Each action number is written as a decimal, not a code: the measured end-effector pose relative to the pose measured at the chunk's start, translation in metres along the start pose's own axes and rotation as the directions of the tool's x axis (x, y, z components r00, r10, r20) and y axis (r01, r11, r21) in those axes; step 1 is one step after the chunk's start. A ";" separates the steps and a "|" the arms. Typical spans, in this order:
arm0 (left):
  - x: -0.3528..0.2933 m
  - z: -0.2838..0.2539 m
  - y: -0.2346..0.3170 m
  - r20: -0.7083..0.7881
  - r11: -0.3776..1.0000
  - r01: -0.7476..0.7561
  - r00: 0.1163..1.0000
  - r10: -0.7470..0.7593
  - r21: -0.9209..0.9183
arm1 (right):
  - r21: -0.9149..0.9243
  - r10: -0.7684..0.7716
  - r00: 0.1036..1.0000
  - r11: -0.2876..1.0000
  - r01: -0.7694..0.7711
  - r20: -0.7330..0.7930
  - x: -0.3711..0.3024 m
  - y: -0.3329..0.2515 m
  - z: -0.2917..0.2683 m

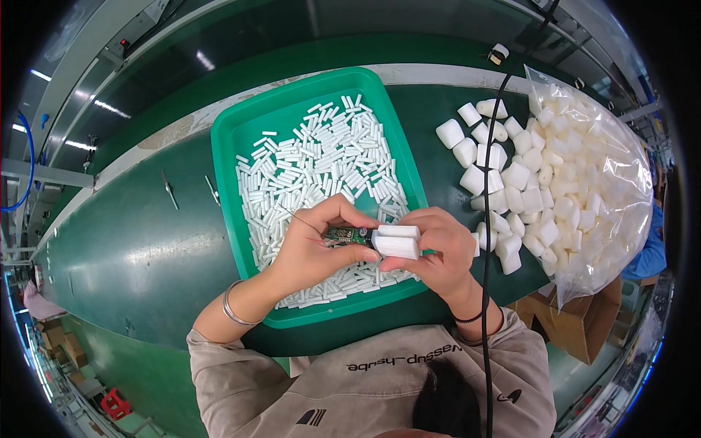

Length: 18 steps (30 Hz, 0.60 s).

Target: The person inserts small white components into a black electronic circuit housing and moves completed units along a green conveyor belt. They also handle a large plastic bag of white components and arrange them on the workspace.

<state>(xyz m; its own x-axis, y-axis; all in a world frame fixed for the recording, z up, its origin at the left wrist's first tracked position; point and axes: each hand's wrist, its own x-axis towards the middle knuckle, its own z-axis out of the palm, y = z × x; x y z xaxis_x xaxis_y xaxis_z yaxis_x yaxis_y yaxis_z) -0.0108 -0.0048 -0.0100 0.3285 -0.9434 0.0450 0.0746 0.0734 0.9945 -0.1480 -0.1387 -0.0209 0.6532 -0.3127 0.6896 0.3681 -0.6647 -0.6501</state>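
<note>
Well, from my distant seat I have just the head view, looking down on two bare hands working close together above a green tray (241, 142). On the left hand (314, 237), thumb and index finger are pinched in, narrow, along the sides of a small green circuit board (345, 235) — thin wires trail from it toward the upper left. The right hand (440, 252) has its fingers curled about two white blocks (398, 246) that sit side by side at the board's right end, just beyond the left fingertips. I can't tell how the blocks and board are joined, as the fingers cover part of that spot.

Under the hands, I see many short white tubes (325, 168) scattered over the tray, lying at all angles. Its surroundings are a dark green table (139, 248), with two slim pieces (169, 190) left of the tray — one just beside its rim, the other farther off. To the right, I find chunky white plugs (515, 176) spilling from a clear plastic bag (621, 153). A black cable (486, 270) hangs across the view between tray and bag, and a cardboard box (584, 328) stands below the bag.
</note>
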 end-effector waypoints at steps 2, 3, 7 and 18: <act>0.000 0.001 0.000 -0.012 0.999 0.003 1.000 -0.004 -0.035 | -0.014 0.007 0.999 1.000 -0.006 0.035 -0.001 0.001 -0.002; 0.000 0.001 0.000 -0.015 0.999 0.003 1.000 -0.004 -0.036 | -0.027 0.014 0.998 1.000 -0.012 0.069 -0.001 0.001 -0.002; 0.003 0.000 0.000 -0.067 0.989 -0.079 0.994 0.088 0.121 | 0.095 0.183 0.981 0.978 -0.188 0.061 0.000 0.001 0.001; 0.000 0.003 0.013 -0.092 0.865 -0.212 0.955 0.282 0.455 | 0.428 0.531 0.843 0.745 -0.512 0.085 -0.002 -0.012 0.006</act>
<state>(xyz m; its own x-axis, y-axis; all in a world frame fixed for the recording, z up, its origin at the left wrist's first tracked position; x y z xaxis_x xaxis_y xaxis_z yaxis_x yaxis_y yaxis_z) -0.0127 -0.0043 0.0035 0.4215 -0.8504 0.3150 -0.4337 0.1161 0.8936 -0.1494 -0.1264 -0.0166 0.8025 -0.5588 0.2089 0.2226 -0.0443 -0.9739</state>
